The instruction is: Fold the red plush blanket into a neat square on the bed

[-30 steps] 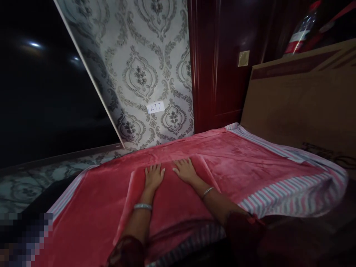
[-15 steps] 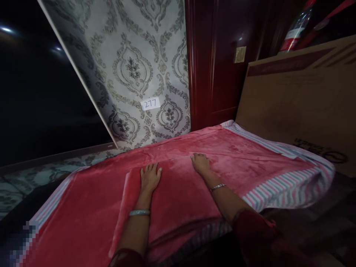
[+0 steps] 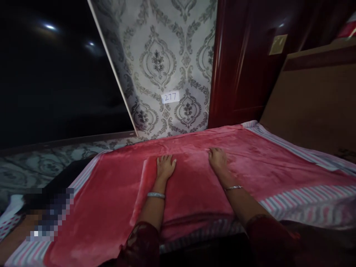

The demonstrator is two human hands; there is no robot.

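A red plush blanket (image 3: 91, 207) with striped borders is spread out in front of me, and a folded section (image 3: 194, 189) of it lies in the middle. My left hand (image 3: 166, 167) rests flat and open on the left part of that section, fingers apart. Near the section's far right corner, my right hand (image 3: 218, 159) presses on the plush with its fingers slightly bent. Nothing separate shows in either hand. The right fingertips are partly hard to make out.
A large black screen (image 3: 61, 81) stands at the left, beside patterned wallpaper (image 3: 158, 63) with a paper label (image 3: 170, 97) reading 277. A cardboard box (image 3: 319, 100) leans at the right by a dark red door (image 3: 241, 74). Another person's arm (image 3: 13, 235) is at the lower left.
The view has turned left, so the scene sits further right, and another person's arm now shows at the lower left. Both my hands stay on the folded section.
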